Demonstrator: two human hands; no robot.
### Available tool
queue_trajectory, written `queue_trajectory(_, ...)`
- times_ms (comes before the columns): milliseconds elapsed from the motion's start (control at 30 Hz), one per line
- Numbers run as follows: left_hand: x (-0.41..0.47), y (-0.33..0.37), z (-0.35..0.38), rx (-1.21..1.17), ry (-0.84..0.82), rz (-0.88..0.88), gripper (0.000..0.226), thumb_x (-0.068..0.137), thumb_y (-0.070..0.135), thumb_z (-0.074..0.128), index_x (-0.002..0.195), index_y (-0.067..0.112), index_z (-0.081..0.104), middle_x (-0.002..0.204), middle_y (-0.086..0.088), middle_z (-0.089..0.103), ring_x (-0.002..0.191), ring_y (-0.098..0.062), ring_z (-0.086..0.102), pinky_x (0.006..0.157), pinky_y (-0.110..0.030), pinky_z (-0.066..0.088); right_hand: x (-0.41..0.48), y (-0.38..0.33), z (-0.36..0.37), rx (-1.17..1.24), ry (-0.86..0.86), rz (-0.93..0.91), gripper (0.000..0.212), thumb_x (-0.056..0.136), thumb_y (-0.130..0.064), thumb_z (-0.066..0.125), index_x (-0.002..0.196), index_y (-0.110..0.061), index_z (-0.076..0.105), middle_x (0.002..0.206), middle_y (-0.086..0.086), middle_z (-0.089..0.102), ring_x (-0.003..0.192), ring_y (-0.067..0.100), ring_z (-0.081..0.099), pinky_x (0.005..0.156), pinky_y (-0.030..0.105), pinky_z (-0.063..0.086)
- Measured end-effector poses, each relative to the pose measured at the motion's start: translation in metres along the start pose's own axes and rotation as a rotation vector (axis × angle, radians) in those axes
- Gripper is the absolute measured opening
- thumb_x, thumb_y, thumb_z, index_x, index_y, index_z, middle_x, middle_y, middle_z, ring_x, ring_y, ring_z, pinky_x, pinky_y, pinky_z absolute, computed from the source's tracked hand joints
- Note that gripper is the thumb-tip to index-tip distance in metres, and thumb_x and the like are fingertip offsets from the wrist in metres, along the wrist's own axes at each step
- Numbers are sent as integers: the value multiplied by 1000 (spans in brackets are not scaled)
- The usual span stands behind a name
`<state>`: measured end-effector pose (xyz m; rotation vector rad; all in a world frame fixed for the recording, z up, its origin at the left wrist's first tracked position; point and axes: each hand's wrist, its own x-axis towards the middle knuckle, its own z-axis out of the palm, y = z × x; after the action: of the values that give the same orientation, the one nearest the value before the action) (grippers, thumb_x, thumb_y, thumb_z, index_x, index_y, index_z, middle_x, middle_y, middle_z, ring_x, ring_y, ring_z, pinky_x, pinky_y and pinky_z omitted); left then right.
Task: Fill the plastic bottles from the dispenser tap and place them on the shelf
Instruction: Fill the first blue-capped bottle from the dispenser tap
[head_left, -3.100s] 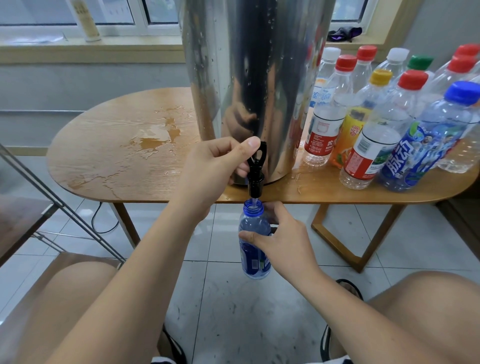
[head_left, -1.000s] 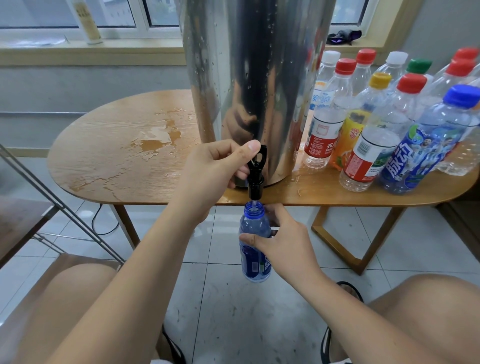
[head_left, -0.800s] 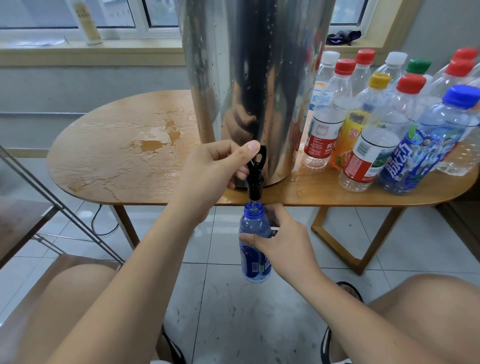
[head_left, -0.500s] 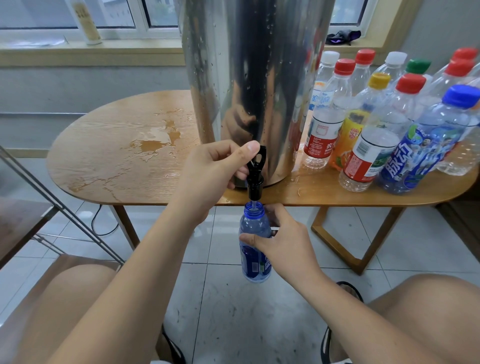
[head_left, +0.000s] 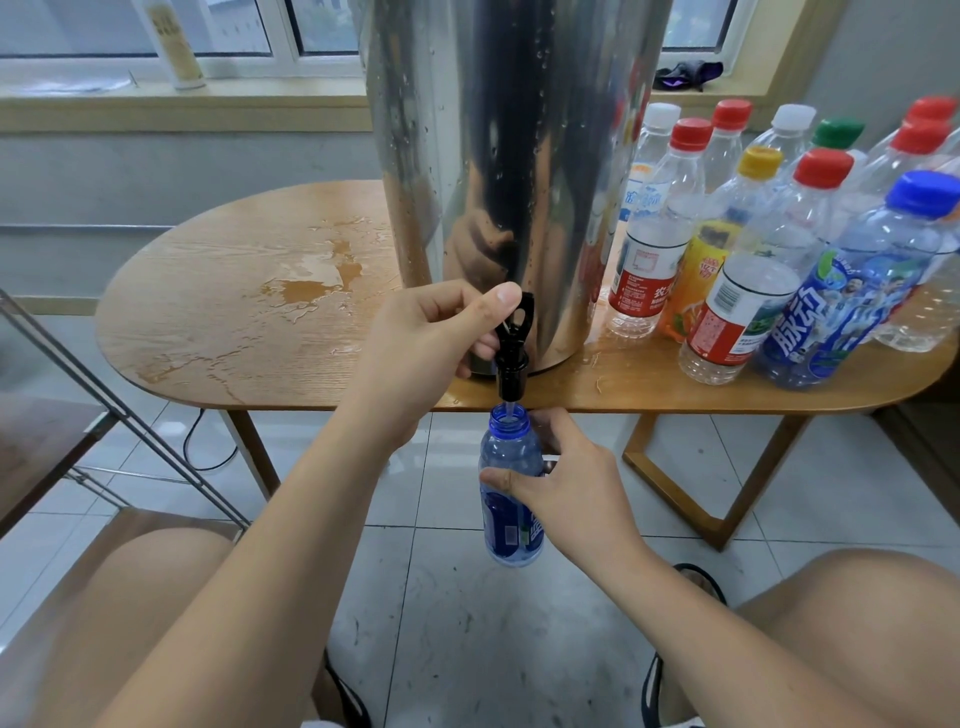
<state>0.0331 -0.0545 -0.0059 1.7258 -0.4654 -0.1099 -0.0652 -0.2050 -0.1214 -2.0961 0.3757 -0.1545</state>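
A tall steel dispenser (head_left: 509, 171) stands on the wooden table (head_left: 249, 312), its black tap (head_left: 513, 353) hanging over the front edge. My left hand (head_left: 431, 348) pinches the tap lever, thumb on top. Directly under the spout I hold an uncapped blue plastic bottle (head_left: 509, 499) upright, with my right hand (head_left: 566, 493) wrapped round its middle. A thin stream of water runs from the spout into the bottle's open mouth.
Several capped bottles (head_left: 769, 249) with red, white, yellow, green and blue lids crowd the table's right side. Spilled water (head_left: 311, 280) pools left of the dispenser. A metal-framed shelf (head_left: 62, 426) stands at the left. My knees sit low in view above the tiled floor.
None of note: both hands, the tap and the bottle keep the same places while water runs; the view shifted down very slightly since the earliest frame.
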Motion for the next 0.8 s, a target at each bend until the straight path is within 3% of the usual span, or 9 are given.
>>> queue_trajectory(467,-2,-1,-2,36,-19,43,39,101,44,73,88,8,77,76,-6,76,73,-13,69,65,-22,55,1,0,-1,-2,-2,-8,69,78,-50,94,134,-40,55,131,-21,70,115,6,66,94,27,59)
queue_trajectory(533,-4,-2,-4,62,-41,80,36,101,45,72,88,12,78,78,-7,76,74,-18,70,69,-26,56,1,-1,-1,2,2,-10,69,78,-51,94,133,-40,55,131,-21,70,115,6,66,94,28,60)
queue_trajectory(633,-6,-4,-12,86,-71,110,30,101,46,73,90,18,79,85,-10,78,88,-37,73,82,-44,61,0,-1,-2,-1,9,-11,68,77,-50,95,132,-40,56,128,-20,70,114,6,67,94,29,61)
queue_trajectory(700,-6,-7,-18,92,-76,126,29,102,43,74,95,16,79,89,-8,79,92,-38,74,93,-55,61,0,-2,-2,1,11,-16,68,76,-50,95,132,-40,57,127,-20,71,113,6,67,93,29,61)
queue_trajectory(800,-6,-14,-27,117,-55,119,31,100,46,73,102,15,78,93,-5,81,93,-29,77,91,-48,64,-3,-3,-3,14,3,-22,68,76,-48,95,132,-40,57,125,-22,71,111,4,66,90,26,60)
